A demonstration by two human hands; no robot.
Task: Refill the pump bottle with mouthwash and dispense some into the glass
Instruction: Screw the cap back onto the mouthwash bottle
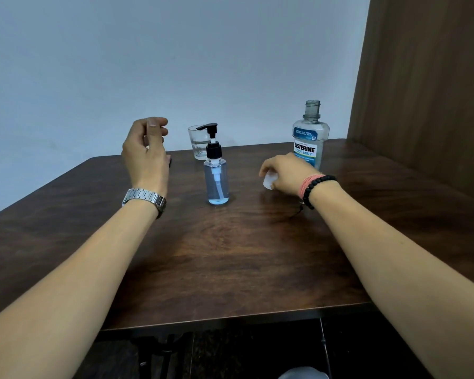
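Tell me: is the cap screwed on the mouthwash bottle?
No, the mouthwash bottle stands with its threaded neck bare, while the right hand holds a white cap on the table.

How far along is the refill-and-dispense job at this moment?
Refill looks done: the pump bottle holds blue liquid with its pump head on. In hand: the right hand holds a white cap beside the uncapped Listerine bottle; the left hand hovers empty. Left: pumping into the glass, whose contents look clear.

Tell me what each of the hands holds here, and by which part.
The right hand grips a white cap from above, fingers curled over its top. The left hand holds nothing, its fingers loosely curled in the air.
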